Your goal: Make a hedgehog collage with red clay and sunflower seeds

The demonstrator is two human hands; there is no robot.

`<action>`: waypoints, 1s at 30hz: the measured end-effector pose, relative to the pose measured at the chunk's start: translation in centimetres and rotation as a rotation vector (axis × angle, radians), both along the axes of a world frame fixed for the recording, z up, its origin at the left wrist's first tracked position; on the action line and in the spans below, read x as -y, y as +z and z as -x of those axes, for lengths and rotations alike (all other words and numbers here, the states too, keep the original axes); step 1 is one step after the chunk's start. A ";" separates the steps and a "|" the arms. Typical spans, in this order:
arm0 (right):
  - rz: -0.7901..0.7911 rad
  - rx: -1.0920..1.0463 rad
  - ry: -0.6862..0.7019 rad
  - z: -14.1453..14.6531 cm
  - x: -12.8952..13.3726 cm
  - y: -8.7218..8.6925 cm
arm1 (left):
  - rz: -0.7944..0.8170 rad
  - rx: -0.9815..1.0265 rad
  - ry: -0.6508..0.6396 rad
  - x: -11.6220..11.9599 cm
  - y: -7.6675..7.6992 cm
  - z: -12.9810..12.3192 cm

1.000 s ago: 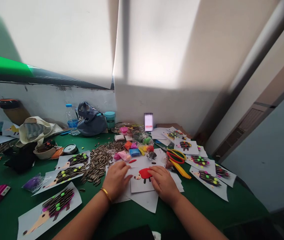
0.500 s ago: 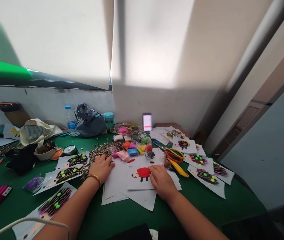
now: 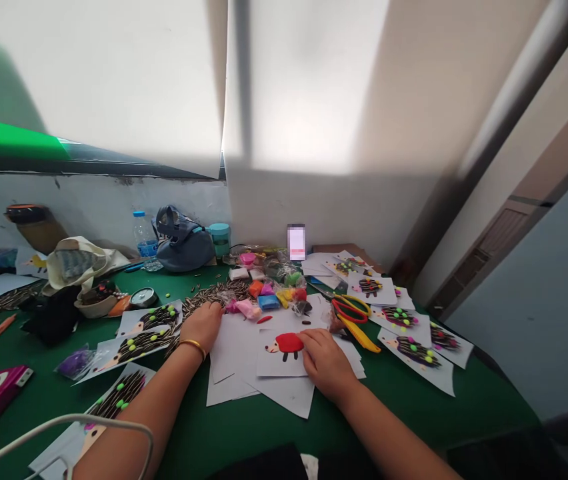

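Observation:
My left hand [image 3: 203, 327], with a gold bracelet at the wrist, is at the front edge of a heap of striped sunflower seeds [image 3: 224, 291]. Its fingers are drawn together and bent down; what lies under them is hidden. Fingers stretched out, my right hand [image 3: 328, 363] lies on the right part of a white card [image 3: 269, 368]. The card bears a small hedgehog figure with a red clay body [image 3: 289, 343], a pale face and dark legs. My right fingertips touch the red clay's right edge. Loose white sheets [image 3: 231, 393] lie under the card.
Packets of coloured clay [image 3: 268, 302] lie behind the card. Scissors [image 3: 351, 308] and a yellow cutter [image 3: 361, 335] are to the right, beside finished hedgehog cards [image 3: 421, 353]. More hedgehog cards [image 3: 144, 347] lie left. A phone [image 3: 296, 242] leans on the wall; a white cable [image 3: 89, 419] crosses in front.
My left hand's fingers, spread over the seeds before, are now drawn closer together. My right hand stays on the card. The whole view has shifted slightly.

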State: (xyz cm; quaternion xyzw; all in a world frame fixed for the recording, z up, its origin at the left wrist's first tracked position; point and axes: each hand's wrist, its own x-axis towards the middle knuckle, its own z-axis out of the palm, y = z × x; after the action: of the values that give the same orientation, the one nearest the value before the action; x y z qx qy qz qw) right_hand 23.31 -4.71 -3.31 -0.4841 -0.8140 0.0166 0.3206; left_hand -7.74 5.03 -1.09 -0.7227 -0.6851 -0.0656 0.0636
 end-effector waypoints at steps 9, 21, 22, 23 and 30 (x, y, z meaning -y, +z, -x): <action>0.014 0.012 0.021 0.1 0.1 -0.2 | -0.092 0.142 0.090 0.3 0.4 0.4; -0.005 0.007 0.042 0.2 0.1 0.2 | -0.326 0.590 0.051 0.2 0.6 2.2; -0.006 0.010 0.042 0.2 0.1 0.3 | -0.343 0.646 0.081 0.0 0.5 2.5; -0.005 0.012 0.042 0.2 0.1 0.3 | -0.357 0.701 0.119 -0.2 0.4 2.7; -0.001 0.007 0.051 0.2 0.0 -0.1 | -0.301 1.423 0.292 -0.9 -0.4 3.0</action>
State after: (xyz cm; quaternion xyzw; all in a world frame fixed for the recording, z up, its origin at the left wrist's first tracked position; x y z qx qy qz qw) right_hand 23.13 -4.74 -3.41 -0.4632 -0.8272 0.0224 0.3173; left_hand -10.69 5.92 -1.52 -0.3906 -0.6333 -0.6022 -0.2894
